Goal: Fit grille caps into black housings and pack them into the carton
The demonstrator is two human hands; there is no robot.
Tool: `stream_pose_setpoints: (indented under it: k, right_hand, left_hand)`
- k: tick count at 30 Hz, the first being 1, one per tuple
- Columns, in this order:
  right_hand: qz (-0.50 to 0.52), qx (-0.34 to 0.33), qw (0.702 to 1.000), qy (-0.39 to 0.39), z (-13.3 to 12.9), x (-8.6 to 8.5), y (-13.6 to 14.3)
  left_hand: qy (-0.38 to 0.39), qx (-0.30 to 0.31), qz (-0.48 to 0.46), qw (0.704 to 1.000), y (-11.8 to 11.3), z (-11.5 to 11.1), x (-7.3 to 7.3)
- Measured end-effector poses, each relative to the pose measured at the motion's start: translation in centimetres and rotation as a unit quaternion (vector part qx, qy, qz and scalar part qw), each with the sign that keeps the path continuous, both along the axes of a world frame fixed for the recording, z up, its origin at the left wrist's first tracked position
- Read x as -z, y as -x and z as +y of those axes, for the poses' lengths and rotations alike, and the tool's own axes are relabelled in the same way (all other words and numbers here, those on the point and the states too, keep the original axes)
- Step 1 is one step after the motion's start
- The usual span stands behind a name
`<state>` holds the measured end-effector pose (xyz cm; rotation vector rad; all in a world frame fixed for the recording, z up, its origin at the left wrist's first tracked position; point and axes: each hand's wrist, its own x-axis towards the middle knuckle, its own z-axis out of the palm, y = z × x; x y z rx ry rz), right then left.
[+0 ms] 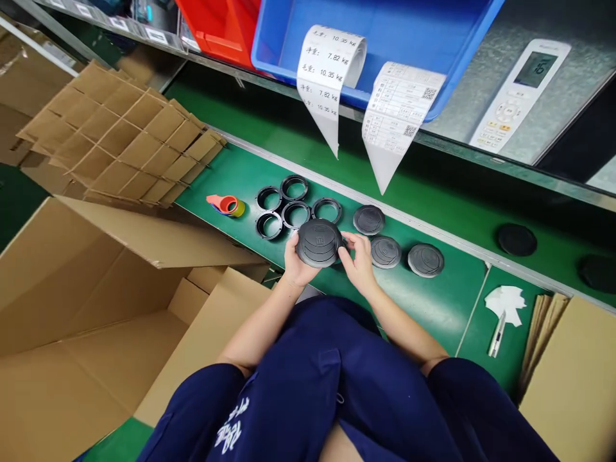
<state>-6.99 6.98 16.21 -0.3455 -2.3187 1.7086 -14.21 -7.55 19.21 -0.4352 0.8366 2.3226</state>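
Observation:
A round black air vent (319,242) with curved slats on its face is held up in front of my body. My left hand (298,262) grips it from the left and below. My right hand (357,256) has its thumb and fingers on the right rim. Just behind it on the green bench lie several black rings (295,214), partly covered by the vent. To the right of my right hand lie three similar vents, the closest being a grey-black vent (385,252) beside my fingers.
An orange and yellow tape roll (230,205) sits left of the rings. An open cardboard box (120,346) stands at the left, below cardboard dividers (129,138). Overhead, a blue bin (409,38) has label strips hanging from it. A utility knife (497,337) lies at right.

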Motion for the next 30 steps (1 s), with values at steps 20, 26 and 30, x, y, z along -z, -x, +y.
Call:
stream_pose_setpoints:
  k: [20, 26, 30]
  right_hand:
    - [0.024, -0.176, 0.984, -0.031, -0.9, -4.6, -1.1]
    - [-0.007, -0.156, 0.988, -0.013, -1.1, -3.4, -2.0]
    - [-0.013, -0.157, 0.987, -0.013, -1.2, -2.3, -2.3]
  left_hand:
    - [-0.088, 0.051, -0.034, 0.994, -6.0, -3.9, -2.5]
    - [-0.114, 0.077, -0.042, 0.990, -6.2, -3.8, -2.2]
    - [-0.102, 0.067, -0.065, 0.990, -6.2, -3.7, -2.5]
